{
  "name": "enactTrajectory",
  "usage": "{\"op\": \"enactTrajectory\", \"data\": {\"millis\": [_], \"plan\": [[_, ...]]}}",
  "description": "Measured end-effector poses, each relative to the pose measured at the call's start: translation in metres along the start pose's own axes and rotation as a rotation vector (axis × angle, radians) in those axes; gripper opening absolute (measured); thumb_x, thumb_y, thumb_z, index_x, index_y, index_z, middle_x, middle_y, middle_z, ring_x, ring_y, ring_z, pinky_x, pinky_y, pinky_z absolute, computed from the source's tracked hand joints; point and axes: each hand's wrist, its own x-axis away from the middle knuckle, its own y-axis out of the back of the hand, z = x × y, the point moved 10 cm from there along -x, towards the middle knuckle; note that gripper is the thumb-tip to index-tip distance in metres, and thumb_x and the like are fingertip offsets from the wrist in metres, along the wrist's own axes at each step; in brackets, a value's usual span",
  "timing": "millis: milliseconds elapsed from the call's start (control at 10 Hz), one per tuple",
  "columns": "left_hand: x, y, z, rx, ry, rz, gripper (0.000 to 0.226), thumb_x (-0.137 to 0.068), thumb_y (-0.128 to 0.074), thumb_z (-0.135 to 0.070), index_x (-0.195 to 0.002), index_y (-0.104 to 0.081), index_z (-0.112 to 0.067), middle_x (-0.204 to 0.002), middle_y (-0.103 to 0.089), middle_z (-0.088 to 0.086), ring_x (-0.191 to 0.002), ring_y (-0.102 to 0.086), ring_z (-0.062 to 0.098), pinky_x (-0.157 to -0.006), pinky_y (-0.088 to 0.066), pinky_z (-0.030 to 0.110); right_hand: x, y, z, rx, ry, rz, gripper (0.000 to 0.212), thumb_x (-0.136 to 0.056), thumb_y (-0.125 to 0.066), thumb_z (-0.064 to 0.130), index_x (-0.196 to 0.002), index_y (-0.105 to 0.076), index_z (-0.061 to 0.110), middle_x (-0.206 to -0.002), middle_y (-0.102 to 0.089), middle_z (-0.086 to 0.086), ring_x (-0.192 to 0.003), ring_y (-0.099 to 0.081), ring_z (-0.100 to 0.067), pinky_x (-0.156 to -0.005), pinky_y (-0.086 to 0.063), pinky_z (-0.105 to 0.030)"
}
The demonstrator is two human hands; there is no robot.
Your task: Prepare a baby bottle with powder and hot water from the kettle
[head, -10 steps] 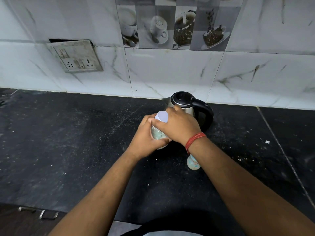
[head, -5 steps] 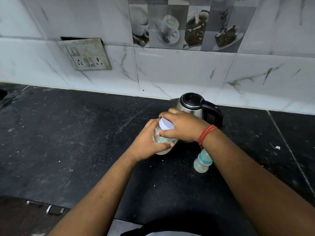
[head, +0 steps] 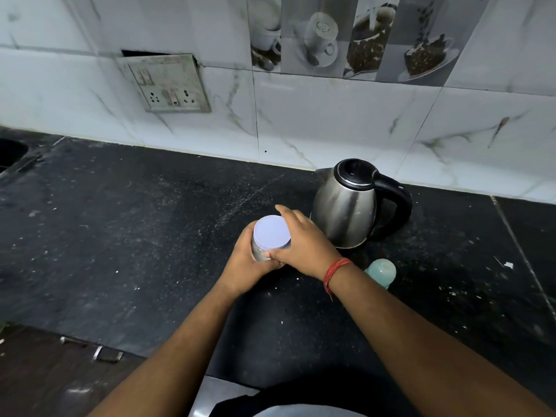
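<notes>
My right fingers point(head: 296, 224) are spread and curled over the rim of the pale lid point(head: 271, 232), thumb at the near edge, index reaching round the far side. A second ago this hand lay flat across the top and hid most of the lid; now it has rolled off to the right and the whole white disc shows. I read that as a twist under way, the lid being unscrewed from the jar point(head: 259, 250), though I cannot tell whether it has come loose yet.

Just below, the left fingers point(head: 245, 236) wrap the jar's clear body from the left and near side, bracing it. Whether the jar stands on the tabletop point(head: 120, 236) or is lifted just off it, I cannot tell; earlier it was tilted toward me, now it is more upright.

Right hand point(head: 304, 245): wrist bent inward, red thread at the wrist, forearm coming from lower right. Left hand point(head: 246, 260): forearm from lower centre, wrist straight.

Just behind the right fingers stands the kettle point(head: 349, 206), lid closed, handle to the right. Near the right wrist, on its right, the bottle point(head: 382, 270) waits, partly hidden by the forearm. So the powder is not out yet, I judge, and no water is poured.
</notes>
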Motion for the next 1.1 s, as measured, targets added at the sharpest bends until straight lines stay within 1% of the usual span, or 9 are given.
{"op": "enactTrajectory", "data": {"millis": [100, 300, 500, 600, 700, 800, 900, 1000, 1100], "plan": [[0.007, 0.000, 0.017, 0.026, 0.040, 0.005, 0.086, -0.059, -0.090, -0.039, -0.132, -0.045, -0.041, -0.135, -0.058, -0.008, -0.124, -0.058, 0.004, -0.102, -0.047, 0.022, 0.001, -0.019, -0.007, -0.123, -0.010, -0.004, 0.105, -0.074, -0.086, 0.033, -0.158, -0.024, 0.019, -0.150, -0.045, -0.006, -0.138, -0.041, -0.024, -0.114, -0.033, -0.033], [0.013, 0.001, 0.039, 0.001, 0.065, 0.018, 0.085, -0.068, -0.093, -0.023, -0.132, -0.043, -0.047, -0.137, -0.057, -0.009, -0.127, -0.056, 0.008, -0.107, -0.049, 0.030, 0.003, -0.041, -0.017, -0.194, -0.047, 0.008, 0.102, -0.076, -0.084, 0.025, -0.158, -0.024, 0.023, -0.153, -0.043, -0.001, -0.140, -0.036, -0.018, -0.111, -0.029, -0.024], [0.010, 0.000, 0.050, 0.017, 0.078, 0.046, 0.089, -0.073, -0.092, -0.011, -0.140, -0.040, -0.039, -0.139, -0.055, -0.007, -0.129, -0.055, 0.008, -0.107, -0.049, 0.028, 0.002, -0.049, -0.019, -0.247, -0.039, -0.051, 0.079, -0.076, -0.082, 0.014, -0.146, -0.046, 0.019, -0.148, -0.045, 0.001, -0.137, -0.043, -0.017, -0.112, -0.038, -0.026], [0.009, -0.001, 0.052, 0.010, 0.070, 0.052, 0.093, -0.072, -0.093, -0.015, -0.145, -0.038, -0.034, -0.141, -0.053, -0.007, -0.131, -0.054, 0.008, -0.109, -0.047, 0.029, 0.005, -0.051, -0.021, -0.280, -0.042, -0.047, 0.076, -0.078, -0.080, 0.009, -0.146, -0.047, 0.021, -0.148, -0.043, 0.004, -0.134, -0.043, -0.013, -0.109, -0.037, -0.020], [0.010, -0.003, 0.048, -0.023, 0.068, 0.077, 0.097, -0.072, -0.094, -0.021, -0.145, -0.032, -0.039, -0.145, -0.049, -0.009, -0.133, -0.050, 0.004, -0.108, -0.042, 0.020, 0.008, -0.053, -0.021, -0.282, -0.053, -0.028, 0.081, -0.080, -0.078, 0.008, -0.150, -0.043, 0.024, -0.150, -0.039, 0.004, -0.135, -0.040, -0.011, -0.110, -0.036, -0.019], [0.014, -0.004, 0.055, -0.064, 0.109, 0.098, 0.124, -0.064, -0.091, -0.047, -0.159, -0.013, -0.030, -0.159, -0.032, -0.006, -0.146, -0.035, 0.007, -0.119, -0.031, 0.025, 0.010, -0.056, -0.023, -0.268, -0.031, -0.044, 0.087, -0.078, -0.080, 0.011, -0.153, -0.038, 0.027, -0.153, -0.036, 0.004, -0.139, -0.039, -0.012, -0.114, -0.034, -0.021], [0.020, 0.003, 0.058, -0.121, 0.148, 0.078, 0.135, -0.060, -0.086, -0.057, -0.163, -0.004, -0.026, -0.166, -0.019, -0.007, -0.152, -0.021, 0.008, -0.125, -0.022, 0.032, 0.014, -0.052, -0.025, -0.254, -0.036, -0.055, 0.090, -0.078, -0.082, 0.018, -0.154, -0.035, 0.029, -0.155, -0.033, 0.004, -0.141, -0.037, -0.011, -0.112, -0.030, -0.018], [0.025, 0.012, 0.054, -0.143, 0.128, 0.036, 0.132, -0.061, -0.078, -0.069, -0.163, -0.006, -0.026, -0.169, -0.014, -0.006, -0.154, -0.015, 0.008, -0.125, -0.018, 0.033, 0.016, -0.044, -0.027, -0.257, -0.033, -0.086, 0.088, -0.080, -0.082, 0.024, -0.154, -0.035, 0.028, -0.155, -0.033, 0.005, -0.139, -0.039, -0.011, -0.113, -0.034, -0.024], [0.026, 0.019, 0.047, -0.166, 0.079, -0.015, 0.119, -0.071, -0.067, -0.073, -0.163, -0.009, -0.027, -0.170, -0.013, -0.006, -0.157, -0.011, 0.011, -0.128, -0.016, 0.040, 0.018, -0.034, -0.029, -0.251, -0.037, -0.145, 0.083, -0.083, -0.080, 0.029, -0.153, -0.036, 0.025, -0.154, -0.036, 0.002, -0.138, -0.041, -0.014, -0.114, -0.038, -0.030]]}}
